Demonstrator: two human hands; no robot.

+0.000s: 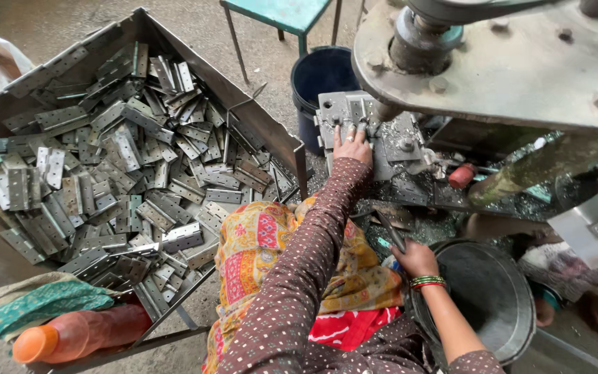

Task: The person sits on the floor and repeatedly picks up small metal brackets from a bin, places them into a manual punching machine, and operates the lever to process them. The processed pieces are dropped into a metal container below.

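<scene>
A person is sitting at a press machine (520,69), and the left hand (352,145) is reaching out toward twelve o'clock, lying flat on a grey metal hinge plate (344,111) that is sitting on the die block (396,149) under the press head. The fingers (346,130) of that hand are lying slightly spread and pressing down on the near edge of the plate, not pinching it. The right hand (417,257) is hovering at about four o'clock from the left hand, nearer the body, with green and red bangles (428,281) showing at the wrist; its fingers are curling around a thin dark metal piece (390,230) that is pointing up toward eleven o'clock. Just beside that hand, at five o'clock, a round dark metal basin (493,298) is lying on the ground. At nine o'clock from the person, a large metal tray (243,93) is holding a heap of hinge plates (119,166). A dark blue bucket (320,73) is standing at twelve o'clock, just beyond the die block, and an orange bottle (77,336) is lying at seven o'clock beside a green cloth (46,305).
</scene>
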